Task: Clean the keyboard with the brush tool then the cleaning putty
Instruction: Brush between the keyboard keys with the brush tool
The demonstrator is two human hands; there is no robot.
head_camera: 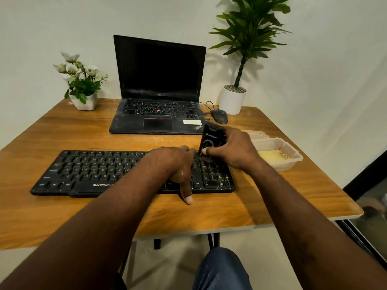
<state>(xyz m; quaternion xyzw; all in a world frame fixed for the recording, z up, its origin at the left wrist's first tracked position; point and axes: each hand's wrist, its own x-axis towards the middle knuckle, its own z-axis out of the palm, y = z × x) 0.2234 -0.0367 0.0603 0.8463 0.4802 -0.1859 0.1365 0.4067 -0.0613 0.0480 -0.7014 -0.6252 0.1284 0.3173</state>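
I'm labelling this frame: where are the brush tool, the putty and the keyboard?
brush tool (210,138), head view, on its black body.
putty (271,157), head view, middle of the yellow mass.
keyboard (94,170), head view, on its uncovered left keys.

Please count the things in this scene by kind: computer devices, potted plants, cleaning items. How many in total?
Computer devices: 3 (laptop, keyboard, mouse)
Potted plants: 2 (white flowers, tall leafy plant)
Cleaning items: 2 (brush tool, tub of putty)
Total: 7
Unclear piece behind the tub not counted.
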